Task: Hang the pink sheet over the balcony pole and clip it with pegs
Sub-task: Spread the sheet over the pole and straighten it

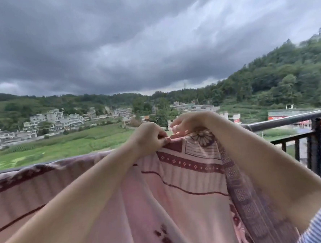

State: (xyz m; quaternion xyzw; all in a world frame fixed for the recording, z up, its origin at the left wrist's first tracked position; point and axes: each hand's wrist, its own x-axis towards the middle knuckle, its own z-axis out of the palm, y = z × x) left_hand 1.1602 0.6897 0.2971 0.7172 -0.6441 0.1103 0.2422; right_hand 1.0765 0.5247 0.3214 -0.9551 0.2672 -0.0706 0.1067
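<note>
Pink sheet [179, 191] draped over balcony pole [287, 120], bulk hanging on near side. Left hand [149, 136] pinching top edge shut, bunching fold at pole height. Right hand [189, 122] curled close beside, fingers nipping same edge, probably to steady spot for clipping. No peg visible; possibly hidden in fingers.

pink sheet [178, 186] matt woven cloth; balcony pole [287, 120] dark, slightly glossy metal
</note>
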